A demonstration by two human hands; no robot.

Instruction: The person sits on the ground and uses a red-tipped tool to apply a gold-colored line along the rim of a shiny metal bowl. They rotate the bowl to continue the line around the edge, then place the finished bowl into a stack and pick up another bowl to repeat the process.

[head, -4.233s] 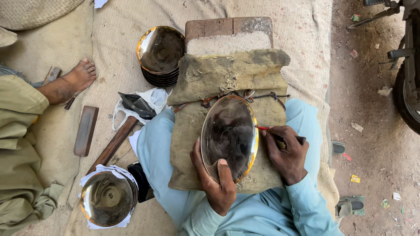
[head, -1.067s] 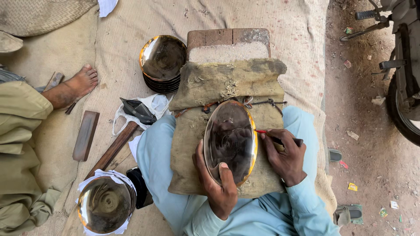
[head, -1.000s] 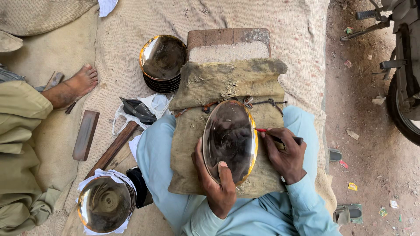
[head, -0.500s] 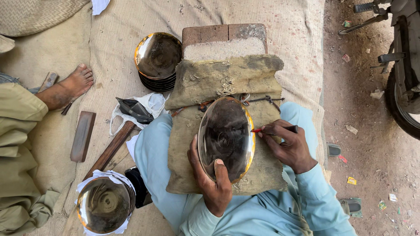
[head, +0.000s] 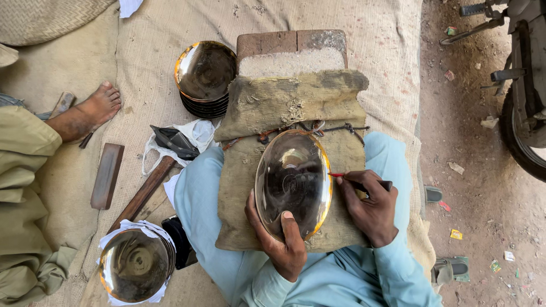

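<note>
The left hand point(head: 282, 244) clamps the near rim of an oval metal plate point(head: 293, 182), thumb lying inside the bowl. The right hand point(head: 368, 206) pinches a red-tipped pen point(head: 359, 182), its tip touching the plate's right rim. The plate rests on a burlap pad point(head: 284, 108) across the person's lap, in front of a brick block point(head: 291, 48). Woven sacking point(head: 170, 23) covers the ground. A stack of plates point(head: 205, 77) lies beyond the left knee; another plate point(head: 135, 264) sits on white paper nearby. Small coloured scraps dot the bare dirt point(head: 472, 187) at right.
</note>
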